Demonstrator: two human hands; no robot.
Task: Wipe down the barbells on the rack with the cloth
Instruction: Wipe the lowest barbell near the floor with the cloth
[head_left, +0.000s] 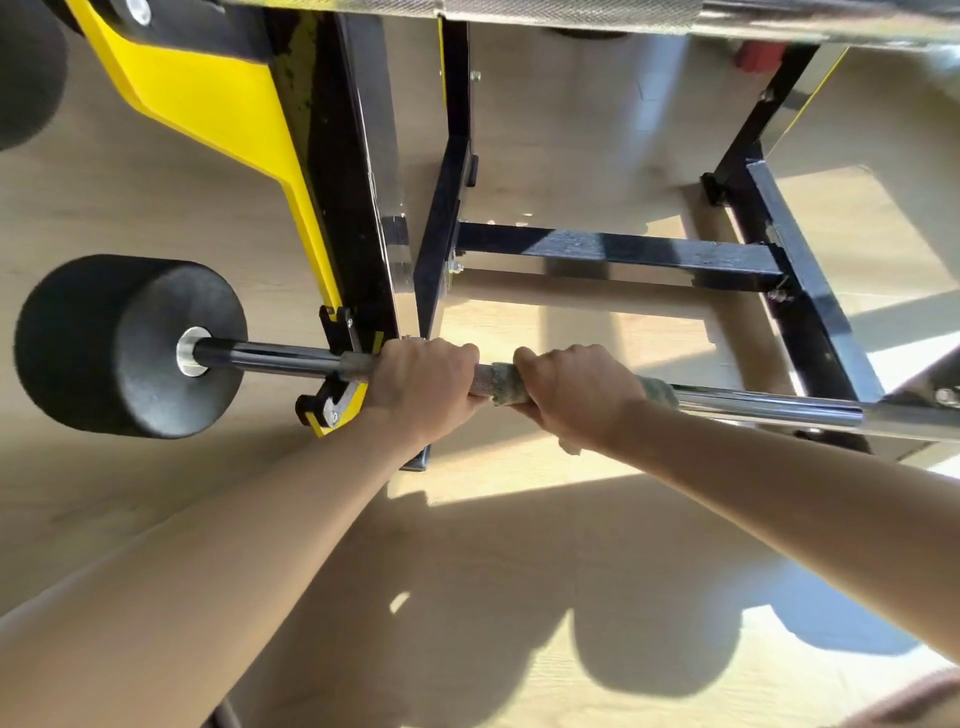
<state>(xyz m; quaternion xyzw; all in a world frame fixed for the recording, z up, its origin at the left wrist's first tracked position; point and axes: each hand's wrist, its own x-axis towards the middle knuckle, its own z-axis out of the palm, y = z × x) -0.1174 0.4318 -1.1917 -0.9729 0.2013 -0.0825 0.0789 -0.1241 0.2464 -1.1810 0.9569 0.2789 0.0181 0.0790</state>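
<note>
A chrome barbell lies across the low hooks of a black and yellow rack, with a black cylindrical weight on its left end. My left hand is closed around the knurled bar just right of the left hook. Right beside it, my right hand grips the bar through a grey-green cloth wrapped round it; cloth ends show on both sides of the hand. A second knurled bar runs along the top edge of the head view.
The rack's black cross brace and right upright stand behind the bar on a light wooden floor. Another black weight shows at the upper left. Shadows and sun patches fall on the floor below my arms.
</note>
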